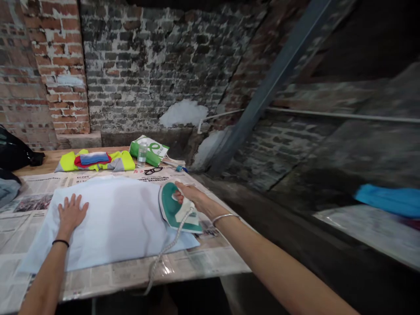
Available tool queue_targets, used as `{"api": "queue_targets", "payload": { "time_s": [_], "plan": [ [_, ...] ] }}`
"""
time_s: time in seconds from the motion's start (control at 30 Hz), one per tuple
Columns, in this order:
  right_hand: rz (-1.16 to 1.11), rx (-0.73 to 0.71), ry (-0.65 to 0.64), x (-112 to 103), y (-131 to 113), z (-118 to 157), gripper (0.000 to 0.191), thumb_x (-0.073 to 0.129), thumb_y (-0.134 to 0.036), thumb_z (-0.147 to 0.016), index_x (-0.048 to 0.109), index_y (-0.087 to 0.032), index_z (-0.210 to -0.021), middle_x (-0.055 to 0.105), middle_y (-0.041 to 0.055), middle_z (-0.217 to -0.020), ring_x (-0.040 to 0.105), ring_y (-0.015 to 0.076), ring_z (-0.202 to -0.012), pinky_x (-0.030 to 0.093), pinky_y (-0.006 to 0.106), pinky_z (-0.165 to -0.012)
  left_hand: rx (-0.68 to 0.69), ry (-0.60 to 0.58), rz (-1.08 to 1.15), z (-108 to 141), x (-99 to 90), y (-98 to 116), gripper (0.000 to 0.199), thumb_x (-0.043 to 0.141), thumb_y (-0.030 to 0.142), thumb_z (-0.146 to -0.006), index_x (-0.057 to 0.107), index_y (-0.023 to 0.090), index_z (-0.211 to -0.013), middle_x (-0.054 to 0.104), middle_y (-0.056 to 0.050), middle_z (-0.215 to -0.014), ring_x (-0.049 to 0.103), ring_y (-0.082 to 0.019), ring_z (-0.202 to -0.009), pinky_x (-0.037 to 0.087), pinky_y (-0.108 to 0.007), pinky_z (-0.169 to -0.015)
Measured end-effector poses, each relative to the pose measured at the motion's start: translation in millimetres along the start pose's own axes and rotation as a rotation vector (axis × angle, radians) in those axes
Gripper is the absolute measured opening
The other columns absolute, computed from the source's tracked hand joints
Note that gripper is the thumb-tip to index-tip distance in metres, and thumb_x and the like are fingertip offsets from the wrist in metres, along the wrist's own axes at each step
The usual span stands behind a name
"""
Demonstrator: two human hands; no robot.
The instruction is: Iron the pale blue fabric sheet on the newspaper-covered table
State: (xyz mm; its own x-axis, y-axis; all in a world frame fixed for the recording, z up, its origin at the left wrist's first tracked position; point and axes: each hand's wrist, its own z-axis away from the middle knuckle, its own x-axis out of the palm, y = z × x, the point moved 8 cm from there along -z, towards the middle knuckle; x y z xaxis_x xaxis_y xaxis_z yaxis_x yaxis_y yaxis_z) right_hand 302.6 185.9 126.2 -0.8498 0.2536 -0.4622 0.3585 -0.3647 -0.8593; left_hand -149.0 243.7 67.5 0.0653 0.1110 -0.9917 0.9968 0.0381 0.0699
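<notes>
A pale blue-white cloth (121, 218) lies spread over newspaper on the table. My left hand (72, 212) rests flat on its left part, fingers spread. My right hand (187, 194) is wrapped round the handle of a green and white clothes iron (169, 205). The iron stands at the right edge of the cloth, its nose pointing away from me. From its rear a pale cord (170, 245) runs down over the front edge of the table. The soleplate is mostly hidden.
Behind the cloth lie a folded yellow safety vest (124, 161) with coloured cloths on it, a plastic bottle (141, 155), a green and white bag (154, 151) and glasses (153, 170). A dark bag (16, 151) sits at left. Blue fabric (389, 200) lies on a surface at right.
</notes>
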Motion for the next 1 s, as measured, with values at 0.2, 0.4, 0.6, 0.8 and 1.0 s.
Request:
{"api": "queue_targets", "payload": {
  "time_s": [0.2, 0.4, 0.6, 0.8, 1.0],
  "plan": [
    [-0.315, 0.067, -0.110, 7, -17, 37, 0.038, 0.049, -0.044, -0.097, 0.041, -0.022, -0.067, 0.038, -0.0073, -0.050, 0.035, 0.0073, -0.037, 0.037, 0.020, -0.039, 0.002, 0.046, 0.026, 5, 1.1, -3, 0.061, 0.033, 0.053, -0.096, 0.043, 0.021, -0.148, 0.034, -0.010, -0.158, 0.025, -0.040, -0.145, 0.021, -0.065, -0.114],
    [-0.496, 0.041, -0.401, 63, -66, 96, 0.035, 0.052, -0.043, -0.097, 0.044, -0.020, -0.072, 0.039, -0.0090, -0.052, 0.030, 0.0050, -0.036, 0.034, 0.018, -0.036, -0.006, 0.024, 0.019, 4, -0.2, -4, 0.063, 0.030, 0.053, -0.096, 0.039, 0.021, -0.149, 0.030, -0.009, -0.160, 0.023, -0.039, -0.146, 0.019, -0.064, -0.115],
    [-0.398, 0.067, -0.573, 173, -80, 127, 0.035, 0.048, -0.040, -0.100, 0.047, -0.018, -0.073, 0.045, -0.0073, -0.052, 0.035, 0.0057, -0.036, 0.038, 0.020, -0.037, 0.010, -0.020, 0.018, 0, 2.8, -5, 0.065, 0.028, 0.056, -0.096, 0.037, 0.021, -0.151, 0.027, -0.008, -0.161, 0.021, -0.039, -0.147, 0.018, -0.063, -0.115],
    [-0.227, -0.043, -0.608, 187, -72, 119, 0.037, 0.052, -0.043, -0.098, 0.048, -0.018, -0.071, 0.046, -0.0070, -0.050, 0.040, 0.0063, -0.037, 0.038, 0.019, -0.036, 0.006, -0.020, 0.003, -1, 0.5, -5, 0.067, 0.026, 0.058, -0.096, 0.035, 0.022, -0.151, 0.026, -0.007, -0.162, 0.021, -0.038, -0.147, 0.018, -0.061, -0.116],
    [-0.277, 0.046, -0.435, 103, -18, 94, 0.035, 0.055, -0.043, -0.096, 0.045, -0.019, -0.072, 0.043, -0.0089, -0.051, 0.034, 0.0050, -0.036, 0.035, 0.019, -0.035, 0.006, -0.042, 0.031, 3, 1.8, -4, 0.067, 0.028, 0.058, -0.095, 0.035, 0.022, -0.151, 0.026, -0.006, -0.162, 0.019, -0.038, -0.148, 0.017, -0.062, -0.116]
  ]
}}
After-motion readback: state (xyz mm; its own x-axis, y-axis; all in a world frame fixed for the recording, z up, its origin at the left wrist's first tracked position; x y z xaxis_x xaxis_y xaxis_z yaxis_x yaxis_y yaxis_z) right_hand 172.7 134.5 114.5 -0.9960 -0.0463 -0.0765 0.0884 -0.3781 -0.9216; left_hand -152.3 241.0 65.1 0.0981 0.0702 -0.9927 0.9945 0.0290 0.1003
